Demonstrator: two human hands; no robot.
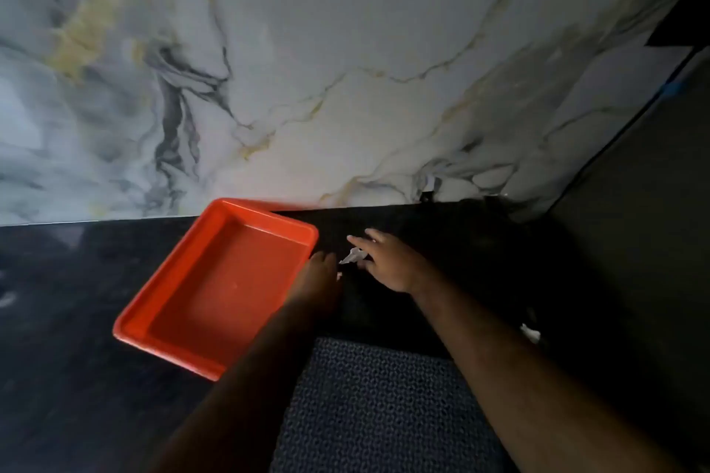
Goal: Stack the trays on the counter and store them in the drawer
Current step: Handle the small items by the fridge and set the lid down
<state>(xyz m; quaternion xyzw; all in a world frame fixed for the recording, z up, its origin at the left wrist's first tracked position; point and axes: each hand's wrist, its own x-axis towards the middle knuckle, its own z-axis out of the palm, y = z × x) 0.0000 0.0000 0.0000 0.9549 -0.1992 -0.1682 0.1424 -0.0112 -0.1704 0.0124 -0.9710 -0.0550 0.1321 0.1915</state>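
A red tray [215, 288] lies on the dark counter [69, 319], turned at an angle, its far corner against the marble wall [345, 69]. It is empty and sits flat.

The left hand [317, 280] rests at the tray's right rim, near the far right corner; its fingers curl down out of sight on the dark side, so I cannot tell whether they grip the rim.

The right hand [388, 261] is just right of the left one, palm down over the counter, fingers [359, 240] spread and reaching toward the wall. A small white scrap [351, 255] shows beneath them; whether it is pinched or only lying there is unclear.

A blue patterned mat [384, 407] lies near the front edge, between the forearms.
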